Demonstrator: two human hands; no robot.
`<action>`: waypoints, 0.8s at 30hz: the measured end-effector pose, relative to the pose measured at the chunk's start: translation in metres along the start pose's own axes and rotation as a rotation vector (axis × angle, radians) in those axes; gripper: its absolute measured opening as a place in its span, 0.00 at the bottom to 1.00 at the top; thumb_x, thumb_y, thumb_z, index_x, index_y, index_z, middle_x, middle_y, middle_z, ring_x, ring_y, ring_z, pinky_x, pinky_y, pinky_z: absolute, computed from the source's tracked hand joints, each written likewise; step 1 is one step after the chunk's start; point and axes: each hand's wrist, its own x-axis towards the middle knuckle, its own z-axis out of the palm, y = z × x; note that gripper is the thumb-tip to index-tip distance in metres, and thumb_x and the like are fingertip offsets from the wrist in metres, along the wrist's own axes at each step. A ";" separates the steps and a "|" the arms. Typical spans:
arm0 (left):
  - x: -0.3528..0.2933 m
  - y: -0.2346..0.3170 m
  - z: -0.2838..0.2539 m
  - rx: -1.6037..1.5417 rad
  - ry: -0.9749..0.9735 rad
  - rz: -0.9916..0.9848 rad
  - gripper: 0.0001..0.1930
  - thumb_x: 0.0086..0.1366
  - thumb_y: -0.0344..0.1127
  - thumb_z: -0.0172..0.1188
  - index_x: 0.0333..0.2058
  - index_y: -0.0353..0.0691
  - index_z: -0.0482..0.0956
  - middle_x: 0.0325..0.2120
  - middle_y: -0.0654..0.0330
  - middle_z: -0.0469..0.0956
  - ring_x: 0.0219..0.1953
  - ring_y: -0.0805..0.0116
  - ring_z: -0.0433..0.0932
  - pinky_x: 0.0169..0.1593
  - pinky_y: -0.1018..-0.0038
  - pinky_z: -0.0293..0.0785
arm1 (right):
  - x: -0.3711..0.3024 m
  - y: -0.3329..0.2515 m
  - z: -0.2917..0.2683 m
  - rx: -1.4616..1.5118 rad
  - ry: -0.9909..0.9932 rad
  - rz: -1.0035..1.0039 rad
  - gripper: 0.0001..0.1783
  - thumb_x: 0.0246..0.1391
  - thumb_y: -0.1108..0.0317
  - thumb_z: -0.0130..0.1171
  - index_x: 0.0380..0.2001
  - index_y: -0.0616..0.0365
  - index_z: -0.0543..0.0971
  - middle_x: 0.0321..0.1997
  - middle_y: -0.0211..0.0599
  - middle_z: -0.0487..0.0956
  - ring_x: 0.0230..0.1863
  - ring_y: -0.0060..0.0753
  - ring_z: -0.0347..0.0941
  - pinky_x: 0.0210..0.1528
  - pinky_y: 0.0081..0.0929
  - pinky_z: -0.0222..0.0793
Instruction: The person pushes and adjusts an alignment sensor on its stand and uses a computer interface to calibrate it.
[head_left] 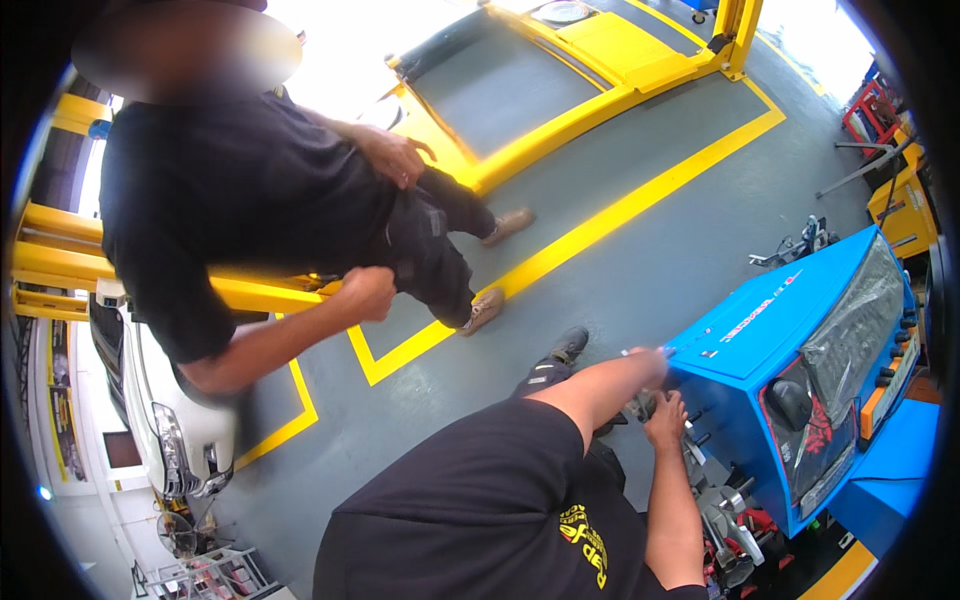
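Both my arms reach to the side of a blue machine cabinet (pixel 735 325) on the right. My left hand (pixel 650 367) is by the cabinet's near upper corner; motion smears its fingers, so its grip does not show. Just below it, my right hand (pixel 664 420) is closed, its fingers curled at a small greyish metal part (pixel 640 404). What exactly it holds is hidden. Dark pegs or knobs (pixel 703 438) stick out of the cabinet side beside that hand. Clear plastic film (pixel 850 300) covers part of the cabinet's front.
Metal clamps and tools (pixel 730 520) hang below the cabinet. Another person (pixel 250 190) in dark clothes stands at the left, both hands before the body. Behind is a yellow vehicle lift (pixel 540 140). A white car (pixel 170 400) is at far left. Yellow lines (pixel 620 225) mark the grey floor.
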 end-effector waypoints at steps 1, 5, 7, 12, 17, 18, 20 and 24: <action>0.009 0.003 0.009 0.084 -0.018 -0.157 0.42 0.60 0.35 0.61 0.71 0.41 0.50 0.71 0.53 0.54 0.62 0.58 0.71 0.58 0.59 0.72 | -0.008 -0.009 -0.006 0.127 0.051 0.043 0.42 0.41 0.56 0.72 0.59 0.56 0.67 0.62 0.52 0.65 0.64 0.55 0.63 0.62 0.50 0.65; 0.029 -0.043 0.027 -0.296 0.060 0.356 0.51 0.59 0.36 0.63 0.71 0.34 0.36 0.63 0.50 0.68 0.62 0.54 0.71 0.61 0.55 0.68 | 0.000 -0.010 0.005 0.563 0.176 0.358 0.38 0.44 0.53 0.70 0.57 0.56 0.68 0.59 0.53 0.70 0.60 0.60 0.67 0.59 0.51 0.67; 0.019 -0.037 0.010 -0.191 0.027 0.476 0.39 0.60 0.34 0.61 0.69 0.47 0.57 0.73 0.54 0.41 0.65 0.55 0.67 0.61 0.55 0.70 | 0.006 -0.002 -0.003 0.645 0.112 0.515 0.39 0.45 0.51 0.69 0.57 0.57 0.67 0.58 0.55 0.71 0.59 0.61 0.69 0.58 0.51 0.67; 0.023 -0.044 0.013 -0.127 0.014 0.488 0.37 0.58 0.34 0.62 0.68 0.51 0.61 0.73 0.51 0.39 0.66 0.54 0.66 0.59 0.52 0.72 | 0.009 -0.012 -0.011 0.513 -0.001 0.495 0.39 0.46 0.50 0.70 0.58 0.55 0.67 0.55 0.55 0.73 0.55 0.61 0.72 0.57 0.51 0.69; 0.030 -0.040 0.016 -0.106 0.012 0.529 0.39 0.57 0.32 0.62 0.68 0.50 0.60 0.73 0.48 0.39 0.66 0.53 0.66 0.58 0.49 0.72 | 0.001 -0.016 -0.014 0.219 0.034 0.102 0.34 0.39 0.59 0.73 0.52 0.46 0.73 0.57 0.46 0.67 0.62 0.52 0.62 0.61 0.49 0.64; 0.024 -0.039 0.012 -0.120 0.016 0.522 0.40 0.57 0.32 0.62 0.69 0.49 0.59 0.73 0.49 0.39 0.67 0.54 0.65 0.58 0.48 0.72 | 0.001 -0.013 -0.015 0.223 0.045 0.115 0.34 0.39 0.59 0.73 0.52 0.46 0.73 0.57 0.46 0.67 0.62 0.52 0.62 0.61 0.49 0.64; 0.023 -0.031 0.001 -0.121 0.029 0.525 0.40 0.57 0.31 0.62 0.69 0.48 0.58 0.73 0.49 0.40 0.68 0.54 0.63 0.58 0.47 0.72 | -0.004 -0.004 -0.016 0.456 0.203 0.293 0.35 0.38 0.56 0.73 0.52 0.46 0.74 0.55 0.45 0.68 0.60 0.52 0.63 0.60 0.49 0.64; 0.050 -0.036 0.024 -0.093 0.024 0.489 0.39 0.57 0.32 0.62 0.68 0.47 0.60 0.73 0.49 0.44 0.70 0.56 0.59 0.57 0.43 0.71 | -0.002 -0.021 -0.023 0.583 0.001 0.578 0.41 0.43 0.48 0.71 0.58 0.53 0.67 0.59 0.51 0.69 0.59 0.59 0.70 0.57 0.53 0.69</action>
